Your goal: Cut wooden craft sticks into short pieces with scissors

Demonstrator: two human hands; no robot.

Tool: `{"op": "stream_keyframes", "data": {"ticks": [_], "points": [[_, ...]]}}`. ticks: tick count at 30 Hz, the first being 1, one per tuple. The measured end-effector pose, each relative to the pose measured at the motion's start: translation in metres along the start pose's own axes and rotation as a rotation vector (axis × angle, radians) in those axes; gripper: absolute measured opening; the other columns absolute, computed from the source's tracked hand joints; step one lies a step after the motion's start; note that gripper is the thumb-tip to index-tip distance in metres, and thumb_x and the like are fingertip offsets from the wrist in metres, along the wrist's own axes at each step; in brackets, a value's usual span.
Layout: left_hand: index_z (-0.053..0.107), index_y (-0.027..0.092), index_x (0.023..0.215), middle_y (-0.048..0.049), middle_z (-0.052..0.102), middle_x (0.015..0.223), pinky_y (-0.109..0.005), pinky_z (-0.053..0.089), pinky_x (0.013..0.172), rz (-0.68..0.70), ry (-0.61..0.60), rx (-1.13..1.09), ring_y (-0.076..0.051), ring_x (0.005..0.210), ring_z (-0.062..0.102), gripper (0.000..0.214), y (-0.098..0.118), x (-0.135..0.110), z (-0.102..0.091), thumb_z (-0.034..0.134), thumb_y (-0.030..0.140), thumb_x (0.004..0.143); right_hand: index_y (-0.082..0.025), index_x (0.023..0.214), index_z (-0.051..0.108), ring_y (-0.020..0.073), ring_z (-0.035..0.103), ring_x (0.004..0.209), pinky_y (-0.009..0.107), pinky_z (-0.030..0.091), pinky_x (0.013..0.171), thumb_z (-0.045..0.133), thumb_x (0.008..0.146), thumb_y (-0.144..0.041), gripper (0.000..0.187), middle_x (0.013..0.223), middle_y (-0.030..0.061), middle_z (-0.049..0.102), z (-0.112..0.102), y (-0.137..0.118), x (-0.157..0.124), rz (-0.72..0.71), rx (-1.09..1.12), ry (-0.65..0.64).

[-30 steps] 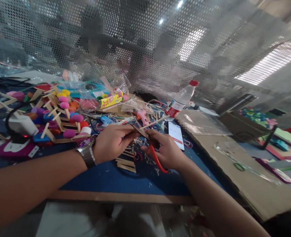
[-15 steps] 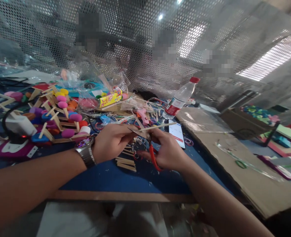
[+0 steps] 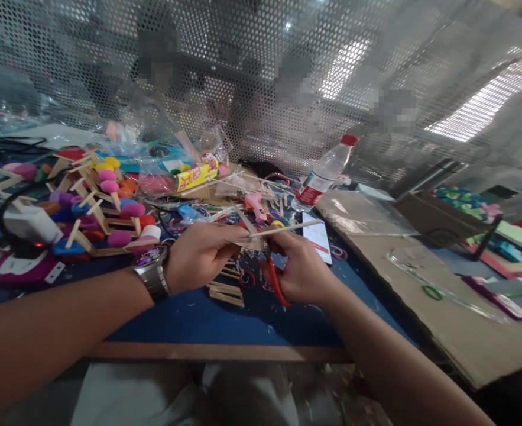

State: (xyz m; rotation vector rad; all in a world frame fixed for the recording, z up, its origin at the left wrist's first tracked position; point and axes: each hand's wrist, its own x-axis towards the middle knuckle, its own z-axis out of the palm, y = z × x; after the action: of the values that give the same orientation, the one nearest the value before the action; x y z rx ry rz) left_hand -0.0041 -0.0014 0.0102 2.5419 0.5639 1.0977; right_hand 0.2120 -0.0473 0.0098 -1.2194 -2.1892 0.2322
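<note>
My right hand (image 3: 298,269) is closed around the red-handled scissors (image 3: 277,287), whose blades point up and left toward my other hand. A thin wooden stick (image 3: 287,228) crosses the blades and slants up to the right above my right fingers. My left hand (image 3: 201,254), with a metal-banded watch on its wrist, is closed in a pinch at the stick's left end; its fingertips partly hide the grip. Beneath my hands, several short cut sticks (image 3: 225,294) lie on the blue tabletop (image 3: 176,325).
Sticks joined to colourful rounded pieces (image 3: 105,219) crowd the left, beside a white plug (image 3: 32,222). A pink glue gun (image 3: 256,206), phone (image 3: 317,239) and water bottle (image 3: 320,180) stand or lie beyond my hands. Cardboard (image 3: 402,284) covers the right side; a perforated screen (image 3: 243,71) rises behind.
The scissor blades look closer together around the stick than before. Both hands stay in nearly the same place, and the stick has barely shifted.
</note>
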Motion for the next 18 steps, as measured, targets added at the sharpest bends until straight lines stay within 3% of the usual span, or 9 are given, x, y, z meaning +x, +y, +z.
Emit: {"op": "stream_keyframes", "data": {"ticks": [9, 18], "points": [[0.069, 0.018, 0.089, -0.0001, 0.07, 0.074, -0.02, 0.043, 0.062, 0.0, 0.006, 0.01, -0.011, 0.066, 0.062, 0.02, 0.0013, 0.0001, 0.0009, 0.049, 0.014, 0.093, -0.019, 0.091, 0.055, 0.0124, 0.042, 0.06, 0.023, 0.037, 0.056, 0.059, 0.072, -0.018, 0.02, 0.072, -0.001, 0.054, -0.0018, -0.0011, 0.0002, -0.001, 0.041, 0.0], [0.067, 0.018, 0.088, 0.001, 0.067, 0.071, -0.02, 0.043, 0.061, 0.025, 0.025, -0.014, -0.011, 0.063, 0.061, 0.019, -0.0009, -0.0009, 0.0035, 0.05, 0.011, 0.092, -0.018, 0.094, 0.057, 0.0141, 0.052, 0.065, 0.024, 0.044, 0.061, 0.059, 0.072, -0.017, 0.023, 0.079, 0.0022, 0.062, -0.0022, -0.0014, 0.0007, 0.028, 0.085, -0.029]]}}
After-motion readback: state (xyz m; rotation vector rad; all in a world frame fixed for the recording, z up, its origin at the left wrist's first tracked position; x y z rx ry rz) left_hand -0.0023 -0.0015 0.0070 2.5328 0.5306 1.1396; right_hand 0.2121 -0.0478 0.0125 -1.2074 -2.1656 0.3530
